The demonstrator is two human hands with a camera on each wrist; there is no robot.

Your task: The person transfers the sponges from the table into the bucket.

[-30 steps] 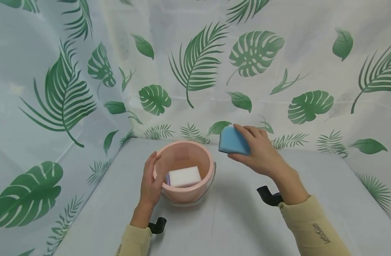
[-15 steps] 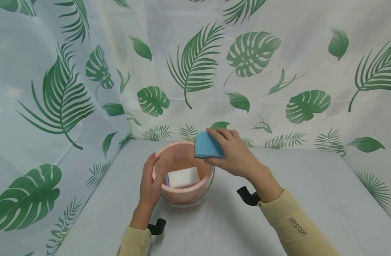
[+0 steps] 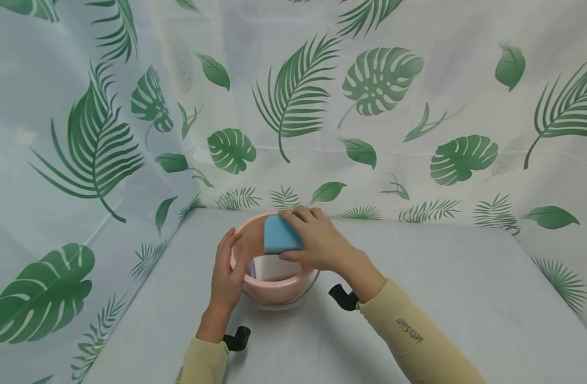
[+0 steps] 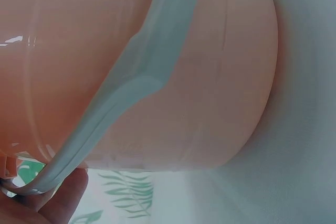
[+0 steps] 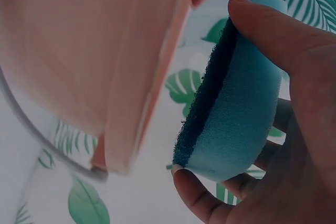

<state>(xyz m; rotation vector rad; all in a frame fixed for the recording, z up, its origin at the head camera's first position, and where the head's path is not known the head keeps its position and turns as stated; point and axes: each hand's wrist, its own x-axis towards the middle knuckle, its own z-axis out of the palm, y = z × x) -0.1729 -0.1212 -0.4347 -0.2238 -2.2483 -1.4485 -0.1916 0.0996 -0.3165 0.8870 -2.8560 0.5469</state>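
Over the pink bucket [image 3: 274,290], the right hand [image 3: 317,242] holds a blue sponge [image 3: 280,236]. Its fingers curl round the sponge, with the thumb on one side and the other fingers on the far side. The right wrist view shows a dark rough layer on one face of the sponge [image 5: 231,93], just beside the bucket rim [image 5: 142,93].

At 9 o'clock of the bucket, the left hand [image 3: 227,272] grips the rim, with fingers bent over the edge. The left wrist view shows the bucket wall [image 4: 210,77] close up, with its pale handle [image 4: 136,82] lying across it.

Inside the bucket lies a white sponge [image 3: 269,266], partly hidden under the blue one.

The bucket stands on a pale cloth table [image 3: 442,277]. A curtain with green leaves [image 3: 379,80] hangs behind it at 12 o'clock and at the left side.
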